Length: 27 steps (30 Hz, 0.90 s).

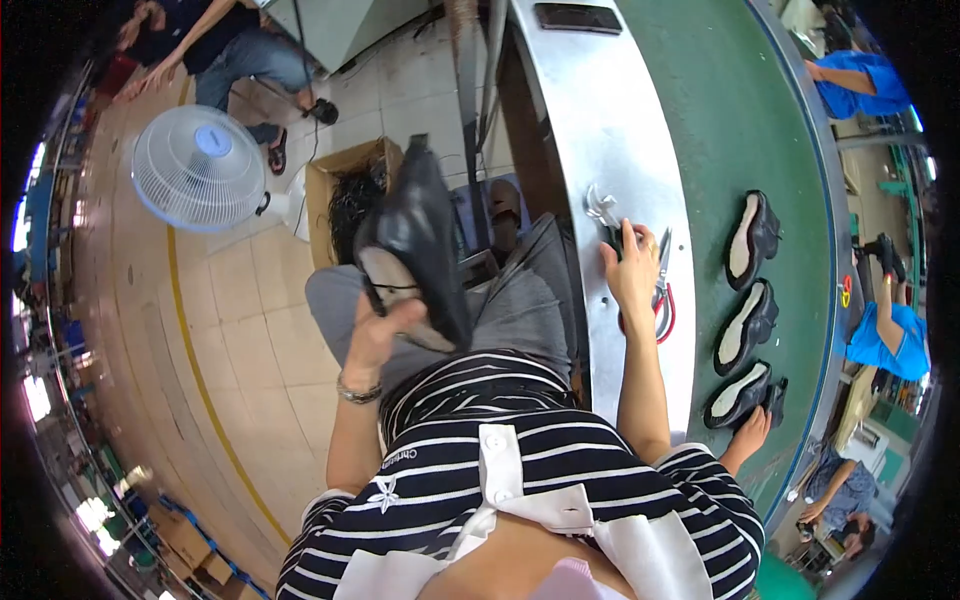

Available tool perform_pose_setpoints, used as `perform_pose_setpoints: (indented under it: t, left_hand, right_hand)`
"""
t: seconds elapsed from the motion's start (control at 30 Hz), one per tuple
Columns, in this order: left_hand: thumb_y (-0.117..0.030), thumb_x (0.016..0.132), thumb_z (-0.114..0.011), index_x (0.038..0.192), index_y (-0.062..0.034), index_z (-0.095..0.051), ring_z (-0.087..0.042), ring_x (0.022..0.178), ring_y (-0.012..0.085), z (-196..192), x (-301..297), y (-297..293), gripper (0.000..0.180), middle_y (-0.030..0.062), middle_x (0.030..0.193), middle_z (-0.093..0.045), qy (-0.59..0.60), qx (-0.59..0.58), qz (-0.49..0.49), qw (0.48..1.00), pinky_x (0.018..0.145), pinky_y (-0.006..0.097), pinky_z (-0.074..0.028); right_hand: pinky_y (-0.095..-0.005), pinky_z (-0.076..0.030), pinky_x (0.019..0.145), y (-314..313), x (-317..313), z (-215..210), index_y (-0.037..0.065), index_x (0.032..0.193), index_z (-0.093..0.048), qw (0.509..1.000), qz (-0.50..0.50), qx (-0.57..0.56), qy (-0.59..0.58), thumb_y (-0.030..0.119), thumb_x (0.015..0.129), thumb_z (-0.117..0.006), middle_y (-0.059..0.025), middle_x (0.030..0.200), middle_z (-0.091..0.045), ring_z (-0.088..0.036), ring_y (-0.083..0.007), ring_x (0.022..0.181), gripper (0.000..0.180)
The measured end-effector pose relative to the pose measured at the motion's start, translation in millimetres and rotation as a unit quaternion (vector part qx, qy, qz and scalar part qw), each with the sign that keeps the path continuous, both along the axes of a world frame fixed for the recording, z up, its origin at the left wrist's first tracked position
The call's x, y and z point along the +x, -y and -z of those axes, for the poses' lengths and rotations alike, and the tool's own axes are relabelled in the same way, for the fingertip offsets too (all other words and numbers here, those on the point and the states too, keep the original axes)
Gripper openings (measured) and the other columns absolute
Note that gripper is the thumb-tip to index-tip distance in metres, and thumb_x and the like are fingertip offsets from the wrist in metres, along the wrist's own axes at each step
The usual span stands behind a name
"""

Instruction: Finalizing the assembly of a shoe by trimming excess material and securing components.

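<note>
My left hand [376,338] is closed round one end of a black leather shoe [421,225], held in the air above my lap. Its pale underside faces my hand, and the shoe is a little blurred. On the metal bench to the right, my right hand [633,270] reaches over a pincer-like tool [602,205] with a silver head and dark handles. The fingers are spread, with parts of the handles showing between them; a grip on it is not visible. Scissors [664,300] with red handles lie beside that hand, partly under it.
Three black shoes [742,325] lie in a row on the green belt [690,110]; a co-worker's hand [752,434] touches the nearest. A dark flat case [578,17] rests at the bench's far end. Left stand a fan [200,168] and a cardboard box [322,215] of black strands.
</note>
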State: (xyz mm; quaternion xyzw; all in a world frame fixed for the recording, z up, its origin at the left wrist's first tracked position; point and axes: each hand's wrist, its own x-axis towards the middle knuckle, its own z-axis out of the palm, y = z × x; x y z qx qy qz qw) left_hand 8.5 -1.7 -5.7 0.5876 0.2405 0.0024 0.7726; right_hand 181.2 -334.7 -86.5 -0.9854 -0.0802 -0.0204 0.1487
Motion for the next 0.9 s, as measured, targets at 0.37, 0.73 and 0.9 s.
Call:
perform_pose_setpoints:
  t: [0.37,0.73,0.9]
  left_hand:
    - [-0.031,0.086,-0.070,0.123,-0.0014,-0.053,-0.057,0.089,0.0121,-3.4,-1.8,-23.7,0.050,0.0056,0.104,-0.061,-0.114,-0.048,-0.007,0.992,0.076,0.026,-0.048]
    - [-0.028,0.093,-0.060,0.140,0.0034,-0.038,-0.045,0.125,0.0193,18.8,24.8,-10.9,0.061,0.0180,0.138,-0.045,0.042,0.164,-0.021,0.985,0.104,0.030,-0.035]
    - [-0.016,0.095,-0.051,0.144,-0.0017,-0.035,-0.043,0.126,0.0127,23.4,54.4,-36.9,0.054,0.0104,0.141,-0.045,0.093,-0.154,-0.028,0.983,0.105,0.026,-0.031]
  right_hand:
    - [-0.0287,-0.046,0.067,-2.8,36.1,-17.1,0.000,0.117,-0.058,0.897,0.101,0.352,-0.249,0.036,0.099,-0.047,-0.0050,0.083,-0.056,-0.053,-0.0114,0.072,0.041]
    - [-0.0292,-0.046,0.079,-136.4,-28.8,-160.3,0.011,0.151,-0.018,0.723,-0.157,0.403,-0.539,0.013,0.096,-0.050,-0.0118,0.104,-0.067,-0.063,-0.0175,0.091,0.064]
    - [-0.0350,-0.047,0.092,-182.5,-27.0,-158.7,0.011,0.151,-0.017,0.634,-0.104,0.410,-0.647,0.014,0.099,-0.047,-0.0154,0.117,-0.063,-0.063,-0.0220,0.103,0.060]
